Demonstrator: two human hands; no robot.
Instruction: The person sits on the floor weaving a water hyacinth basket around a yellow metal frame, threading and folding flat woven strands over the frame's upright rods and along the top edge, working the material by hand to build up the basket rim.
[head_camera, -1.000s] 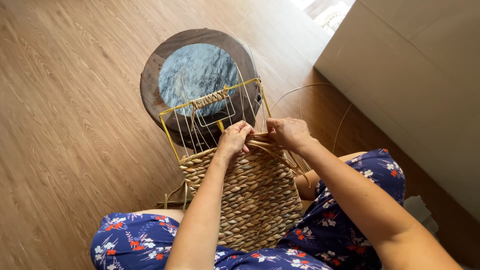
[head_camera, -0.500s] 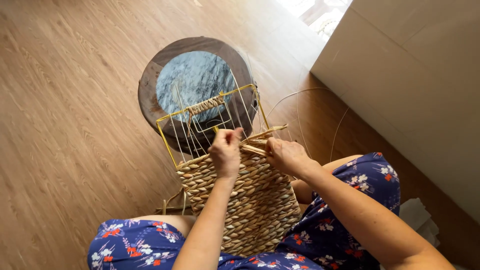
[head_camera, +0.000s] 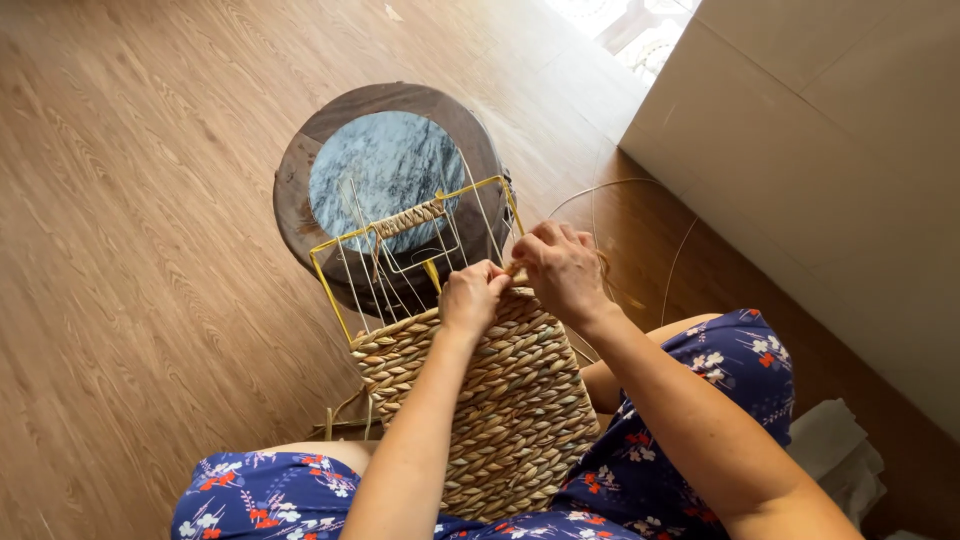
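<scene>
Wooden floor (head_camera: 130, 300) carries round stool (head_camera: 300, 200), dark rim, grey-blue top. Woven basket (head_camera: 490, 400) on yellow wire frame (head_camera: 335, 285) leans against stool's near edge. Left hand (head_camera: 472, 297) and right hand (head_camera: 560, 270) both pinch straw strand (head_camera: 514, 268) at weave's top edge.

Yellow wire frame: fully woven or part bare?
Part bare. The woven straw panel covers the near portion of the yellow wire frame; beyond both hands, bare wires show, with only a short braid at the far edge.
</scene>
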